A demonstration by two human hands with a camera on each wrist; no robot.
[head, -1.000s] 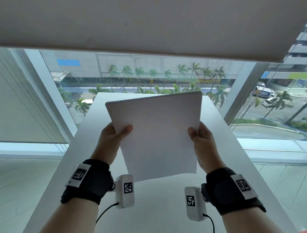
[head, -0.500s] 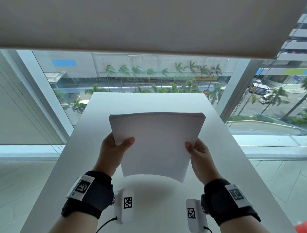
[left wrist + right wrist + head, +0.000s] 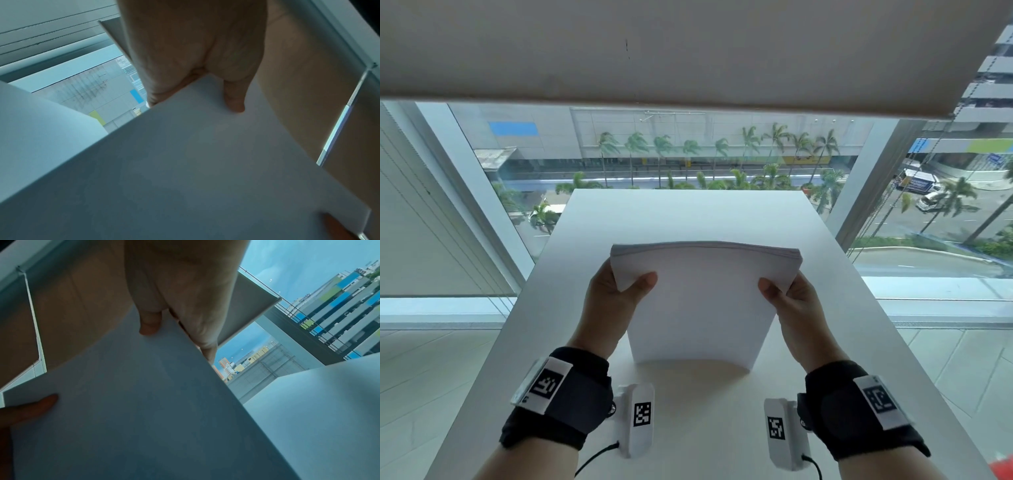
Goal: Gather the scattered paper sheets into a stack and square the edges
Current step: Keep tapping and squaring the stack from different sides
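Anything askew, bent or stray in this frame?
Nothing stray. The paper stack stands on its lower edge on the table, pinched by the left hand and right hand. It bows, so its top edge curves, and the sheets there fan slightly.

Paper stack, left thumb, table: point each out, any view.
paper stack (image 3: 702, 308): head view, middle of the front sheet.
left thumb (image 3: 643, 282): head view, pad pressed on the stack's front.
table (image 3: 681, 216): head view, bare top beyond the stack.
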